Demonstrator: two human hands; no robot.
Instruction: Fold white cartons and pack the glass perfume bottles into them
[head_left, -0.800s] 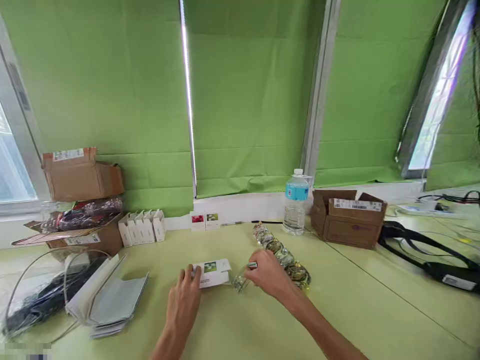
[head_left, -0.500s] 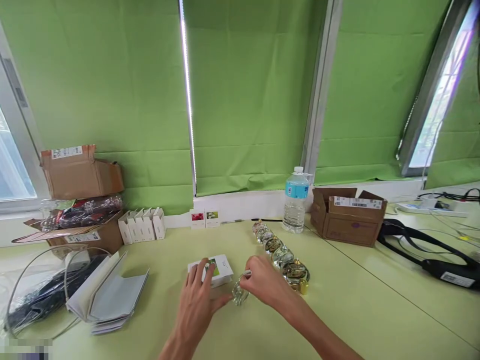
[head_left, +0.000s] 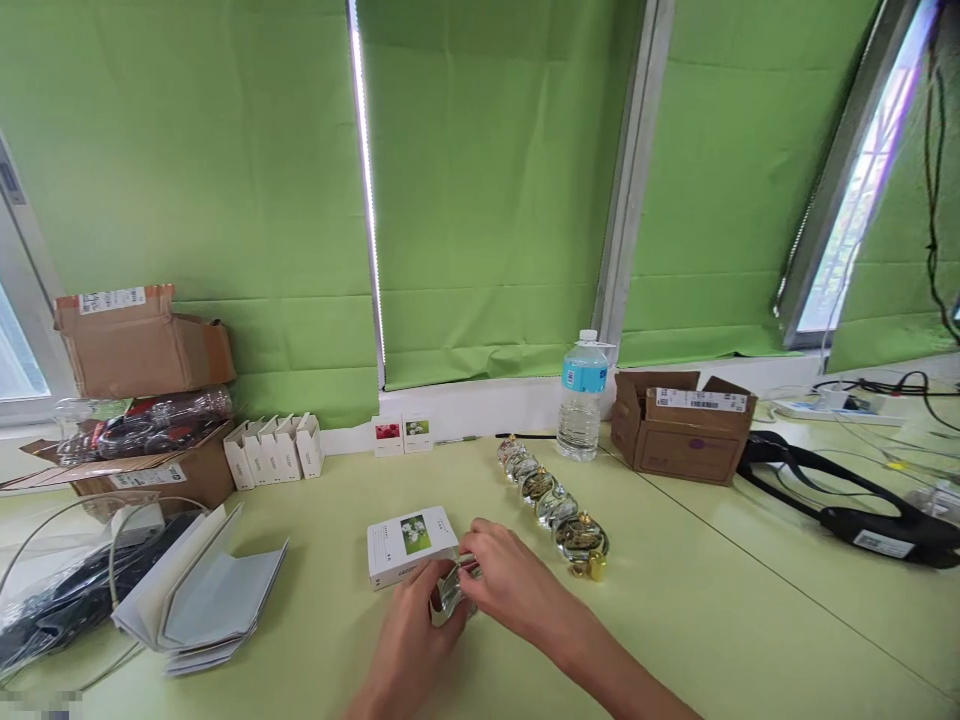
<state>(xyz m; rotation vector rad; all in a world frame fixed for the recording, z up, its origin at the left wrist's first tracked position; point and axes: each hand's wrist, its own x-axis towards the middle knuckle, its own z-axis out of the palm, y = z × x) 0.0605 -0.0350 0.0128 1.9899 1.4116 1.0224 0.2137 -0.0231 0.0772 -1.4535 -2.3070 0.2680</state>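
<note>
A small clear glass bottle is between my two hands, over the near part of the table. My left hand curls around it from the left, thumb and fingers closed on it. From the right, my right hand pinches its upper end, where a silvery part shows between the fingers. My fingers cover much of the bottle. Just behind my left hand lies a white box with a picture of white flowers on green. To the right, a row of rounded shiny glass bottles with gold-coloured parts runs away from me.
Several narrow white boxes and two small picture cards stand at the back. A water bottle and a cardboard box stand back right, near a black headset. Folded white sheets and stacked cardboard boxes occupy the left.
My left hand has left the white flower box and closed around the glass bottle. My right hand has brought the bottle slightly left. The view has shifted a little.
</note>
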